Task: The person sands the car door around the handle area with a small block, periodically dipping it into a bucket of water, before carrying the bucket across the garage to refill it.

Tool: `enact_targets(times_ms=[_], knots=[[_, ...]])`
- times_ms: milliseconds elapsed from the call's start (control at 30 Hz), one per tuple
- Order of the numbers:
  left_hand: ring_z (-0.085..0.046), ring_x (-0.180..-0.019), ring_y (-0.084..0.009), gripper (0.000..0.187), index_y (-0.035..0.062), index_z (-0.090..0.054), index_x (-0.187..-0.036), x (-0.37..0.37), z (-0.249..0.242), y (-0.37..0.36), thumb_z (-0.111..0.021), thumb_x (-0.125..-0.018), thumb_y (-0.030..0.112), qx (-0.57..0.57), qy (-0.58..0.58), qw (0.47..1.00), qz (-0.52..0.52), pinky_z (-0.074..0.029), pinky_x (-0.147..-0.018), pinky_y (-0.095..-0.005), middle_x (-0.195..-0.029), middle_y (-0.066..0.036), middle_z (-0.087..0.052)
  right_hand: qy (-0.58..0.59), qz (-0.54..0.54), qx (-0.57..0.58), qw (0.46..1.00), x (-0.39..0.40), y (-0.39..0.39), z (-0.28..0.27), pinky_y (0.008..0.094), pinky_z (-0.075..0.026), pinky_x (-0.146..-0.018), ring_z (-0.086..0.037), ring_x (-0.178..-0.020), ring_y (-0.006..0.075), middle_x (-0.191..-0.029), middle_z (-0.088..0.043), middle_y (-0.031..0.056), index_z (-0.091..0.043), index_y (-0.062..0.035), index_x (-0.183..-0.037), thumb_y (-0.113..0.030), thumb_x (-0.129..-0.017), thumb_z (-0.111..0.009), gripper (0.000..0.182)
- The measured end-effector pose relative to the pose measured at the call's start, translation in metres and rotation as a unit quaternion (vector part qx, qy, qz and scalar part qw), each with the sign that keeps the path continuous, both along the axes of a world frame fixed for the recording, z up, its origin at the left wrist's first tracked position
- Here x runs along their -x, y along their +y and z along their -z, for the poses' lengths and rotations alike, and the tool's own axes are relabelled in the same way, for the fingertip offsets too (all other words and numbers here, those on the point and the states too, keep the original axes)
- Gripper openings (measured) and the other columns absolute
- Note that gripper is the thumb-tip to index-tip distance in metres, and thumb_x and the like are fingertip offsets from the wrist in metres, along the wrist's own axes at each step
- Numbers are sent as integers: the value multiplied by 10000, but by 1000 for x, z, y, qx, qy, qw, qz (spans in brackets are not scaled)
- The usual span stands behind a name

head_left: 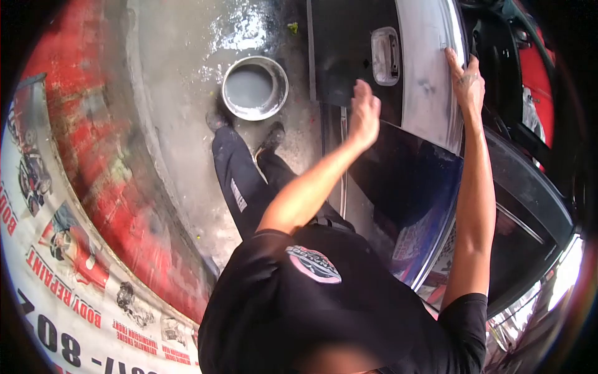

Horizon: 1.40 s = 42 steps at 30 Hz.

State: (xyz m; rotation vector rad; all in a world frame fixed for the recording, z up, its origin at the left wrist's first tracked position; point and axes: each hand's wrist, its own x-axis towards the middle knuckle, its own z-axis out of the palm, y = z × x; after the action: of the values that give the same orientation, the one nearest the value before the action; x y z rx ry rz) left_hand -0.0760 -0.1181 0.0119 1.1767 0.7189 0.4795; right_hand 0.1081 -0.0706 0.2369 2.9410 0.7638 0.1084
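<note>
I stand beside a dark car door (339, 62) with a chrome door handle (385, 56) and a dull grey sanded strip (427, 75) along its edge. My left hand (364, 115) is blurred and pressed against the black panel just below and left of the handle; whether it holds anything is hidden. My right hand (467, 81) lies flat with fingers spread on the grey strip at the door's right edge. Both arms are stretched forward over the glossy dark window glass (405, 187).
A round metal bowl (255, 87) of grey water sits on the wet concrete floor (180, 124) by my feet (274, 134). A red wall (87, 124) and a printed banner (62, 274) curve along the left. Dark car parts and red bodywork (536, 68) lie to the right.
</note>
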Motion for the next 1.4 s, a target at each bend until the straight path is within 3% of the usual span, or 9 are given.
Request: enact_targets(times_ms=[200,300,500,633,700,800,1100,1200,1400], knots=[[-46,-1570,-410,700,59,-92,-1638,30,-84,-41,-474,-1077,233,-72,-84,994,14,-89,-1266,-516,-1702,-210,-62,0,-2,23,1000,-1,4,-1,497,-471,-1027,-613,-1200,489,-1229,-634,374,-460,59,-1452,-774,-898,-508,1002],[-41,-1576,-369,662,103,-113,-1643,29,-53,-41,-439,-1096,281,-130,-126,983,37,-56,-1272,-497,-1711,-174,-41,-12,-23,8,1000,-1,3,-2,508,-491,-990,-635,-1154,494,-1166,-653,381,-494,82,-1393,-785,-898,-500,998],[-36,-1564,-392,645,-51,-124,-1594,-16,19,17,-310,-1122,347,82,-59,994,43,-52,-1284,-418,-1674,-270,-56,-7,-12,15,1000,-8,-2,-2,500,-476,-1015,-607,-1205,493,-1219,-628,386,-458,53,-1456,-744,-909,-525,969],[-46,-1577,-301,601,-18,-235,-1589,22,-78,5,-403,-1116,313,123,-232,962,80,-79,-1268,-374,-1694,-207,-87,22,10,24,999,-3,3,-7,503,-495,-989,-626,-1168,495,-1190,-648,372,-458,41,-1451,-751,-913,-515,959],[-542,-1356,-259,542,-3,-393,-1542,32,-83,33,-419,-1117,332,284,-155,938,126,-388,-1163,-359,-1475,-151,-552,15,-8,-4,1000,-9,-4,-4,515,-498,-979,-639,-1142,496,-1184,-652,371,-460,34,-1443,-741,-921,-512,936],[-645,-1201,-286,506,2,-533,-1416,46,-72,78,-483,-1083,381,502,-313,806,19,-526,-1038,-500,-1331,-158,-643,7,-28,-22,999,-7,-5,-7,552,-524,-918,-677,-1043,507,-1041,-687,372,-506,63,-1350,-716,-936,-520,882],[-735,-960,-286,356,-56,-544,-1319,106,-71,116,-617,-1005,96,351,-151,924,0,-660,-763,-430,-1151,-174,-695,17,-32,-26,999,-11,-8,-1,560,-544,-864,-691,-995,502,-1008,-702,344,-531,30,-1251,-719,-936,-513,813],[-721,-601,-286,313,-126,-553,-1230,123,-75,122,-568,-1035,118,259,-28,965,-3,-558,-398,-307,-996,-223,-706,23,-20,-30,999,-5,-6,-5,548,-548,-871,-694,-1010,486,-1024,-709,324,-529,0,-1294,-720,-940,-499,803],[-611,-416,-210,373,-131,-539,-1224,171,-33,124,-507,-1076,210,171,91,981,24,-451,-320,-290,-755,-152,-640,22,-22,-43,999,-2,-5,-7,546,-548,-873,-697,-1019,469,-1039,-717,306,-535,-5,-1279,-703,-944,-509,775]])
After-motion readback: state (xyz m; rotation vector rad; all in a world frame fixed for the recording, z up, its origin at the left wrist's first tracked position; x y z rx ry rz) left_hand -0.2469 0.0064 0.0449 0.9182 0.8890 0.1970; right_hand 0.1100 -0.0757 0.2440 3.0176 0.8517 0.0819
